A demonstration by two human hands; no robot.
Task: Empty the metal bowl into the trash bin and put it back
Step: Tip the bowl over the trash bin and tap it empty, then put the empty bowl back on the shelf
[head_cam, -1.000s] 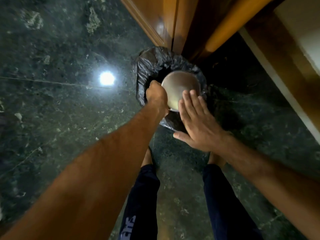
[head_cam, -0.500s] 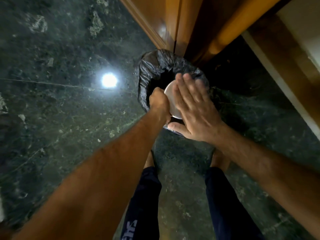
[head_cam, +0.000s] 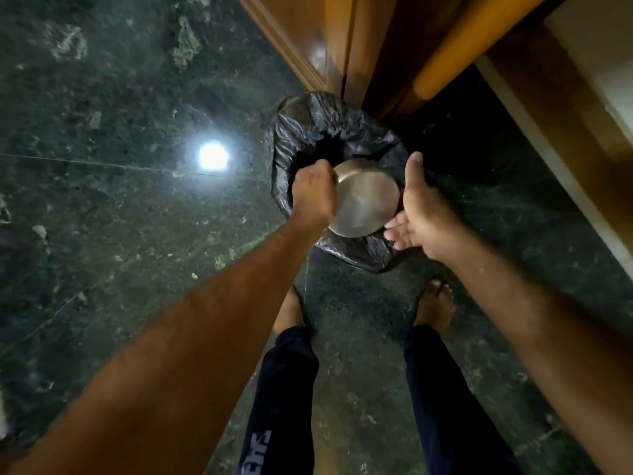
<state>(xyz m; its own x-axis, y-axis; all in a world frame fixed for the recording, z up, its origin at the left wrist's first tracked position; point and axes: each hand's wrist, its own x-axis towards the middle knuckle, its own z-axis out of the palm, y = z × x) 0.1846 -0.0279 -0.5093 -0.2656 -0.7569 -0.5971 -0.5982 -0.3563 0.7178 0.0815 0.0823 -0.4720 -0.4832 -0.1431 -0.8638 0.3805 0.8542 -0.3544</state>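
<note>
The metal bowl (head_cam: 364, 199) is upside down over the mouth of the trash bin (head_cam: 310, 130), which is lined with a black plastic bag. My left hand (head_cam: 313, 193) grips the bowl's left rim. My right hand (head_cam: 419, 210) is open, palm turned toward the bowl's right side, just off it, thumb pointing up. The bowl's inside is hidden.
The bin stands on a dark green marble floor (head_cam: 120, 217) against a wooden door frame (head_cam: 346, 46). A bright light reflection (head_cam: 213, 156) shows on the floor to the left. My bare feet (head_cam: 436, 303) stand just behind the bin.
My right hand lay flat on the bowl's upturned bottom half a second ago; it has come off to the right and turned palm inward. The left hand still holds the bowl.
</note>
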